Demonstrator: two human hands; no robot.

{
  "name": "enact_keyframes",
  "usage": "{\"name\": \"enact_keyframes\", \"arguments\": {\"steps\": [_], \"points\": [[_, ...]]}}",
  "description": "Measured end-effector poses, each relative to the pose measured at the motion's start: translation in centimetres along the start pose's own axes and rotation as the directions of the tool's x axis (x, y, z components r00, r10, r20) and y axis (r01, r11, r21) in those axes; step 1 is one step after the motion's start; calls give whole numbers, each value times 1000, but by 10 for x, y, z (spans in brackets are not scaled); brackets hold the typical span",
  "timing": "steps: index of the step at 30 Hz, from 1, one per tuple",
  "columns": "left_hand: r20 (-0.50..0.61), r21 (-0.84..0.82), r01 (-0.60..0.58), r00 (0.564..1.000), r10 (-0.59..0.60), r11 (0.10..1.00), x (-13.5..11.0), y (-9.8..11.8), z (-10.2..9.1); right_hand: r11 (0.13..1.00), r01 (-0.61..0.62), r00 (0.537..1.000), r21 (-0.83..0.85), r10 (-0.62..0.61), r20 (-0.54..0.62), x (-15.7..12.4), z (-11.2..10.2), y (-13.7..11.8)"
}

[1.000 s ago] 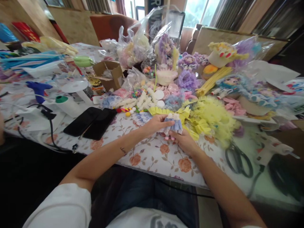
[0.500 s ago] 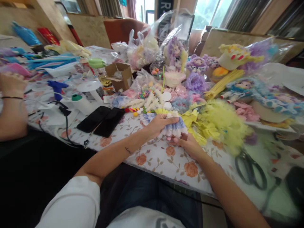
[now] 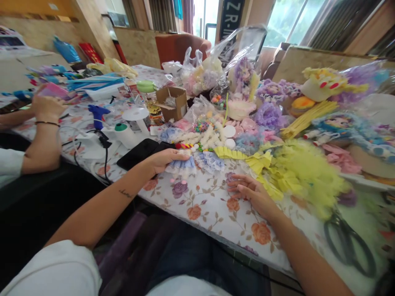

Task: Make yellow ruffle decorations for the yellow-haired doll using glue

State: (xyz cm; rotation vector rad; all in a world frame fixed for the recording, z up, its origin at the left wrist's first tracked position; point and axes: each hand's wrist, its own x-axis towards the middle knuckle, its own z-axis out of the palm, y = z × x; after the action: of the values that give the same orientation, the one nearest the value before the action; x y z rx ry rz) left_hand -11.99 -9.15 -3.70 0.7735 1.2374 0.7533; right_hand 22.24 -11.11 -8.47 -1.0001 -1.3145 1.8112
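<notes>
My left hand [image 3: 163, 161] pinches a small blue checked doll dress [image 3: 184, 165] with white lace trim, its thumb on top. Small pale pink tips show under the lower lace; what they belong to is unclear. Apart from it, my right hand [image 3: 248, 191] rests over the flowered tablecloth with fingers spread, holding nothing. Between the hands, a little further back, lies another blue and white lacy ruffle [image 3: 211, 161]. Pleated yellow paper strips [image 3: 231, 153] lie just behind my right hand.
Black phones [image 3: 135, 154] lie by my left forearm, one partly covered by it. Scissors [image 3: 350, 242] and yellow netting [image 3: 308, 176] are at right. Behind stand a thread cone [image 3: 123, 133], a blue glue gun [image 3: 98, 116] and a cardboard box [image 3: 171, 102]. A co-worker's hand [image 3: 49, 105] is at left.
My left hand has carried the blue dress to the left, away from my right hand. My right hand has let go and opened. The view has shifted left.
</notes>
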Motion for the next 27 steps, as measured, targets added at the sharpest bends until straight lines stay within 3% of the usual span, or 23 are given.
{"name": "enact_keyframes", "arguments": {"steps": [3,8,10,12,14,15,16,17,18,19,20,22,24,27], "points": [[66,103,-6,998,-1,995,9,10,-25,1000,-1,1000,-15,1,-9,2,-1,3],[-142,229,-69,985,103,971,34,24,-29,1000,-8,1000,-12,8,-28,0,-1,2],[-203,363,-144,952,229,921,36,27,-27,1000,-12,1000,-17,11,-28,0,-1,2],[-260,494,-237,878,403,836,33,30,-31,1000,-16,1000,-24,15,-25,0,-2,2],[-328,596,-278,772,545,754,28,36,-44,999,-22,1000,-30,21,-21,1,-3,4],[-368,630,-283,712,598,723,26,41,-53,999,-24,1000,-35,24,-21,1,-3,5],[-403,710,-267,605,687,652,25,47,-62,999,-27,999,-41,26,-21,2,-4,6],[-430,765,-211,536,727,608,26,53,-72,999,-28,999,-46,27,-22,2,-4,7],[-433,799,-148,531,728,583,29,58,-81,998,-30,999,-50,29,-23,2,-5,7],[-425,810,-105,574,700,577,33,63,-88,998,-32,999,-52,31,-25,3,-5,8],[-398,812,-82,645,652,577,38,67,-94,998,-36,999,-53,35,-25,3,-5,7],[-386,796,-51,725,570,603,50,70,-100,998,-45,999,-51,44,-24,3,-4,6],[-401,780,-43,731,552,625,60,69,-100,998,-48,999,-48,47,-27,2,-2,5],[-422,772,-66,689,589,632,63,67,-98,998,-40,999,-50,39,-28,2,-1,4]]}}
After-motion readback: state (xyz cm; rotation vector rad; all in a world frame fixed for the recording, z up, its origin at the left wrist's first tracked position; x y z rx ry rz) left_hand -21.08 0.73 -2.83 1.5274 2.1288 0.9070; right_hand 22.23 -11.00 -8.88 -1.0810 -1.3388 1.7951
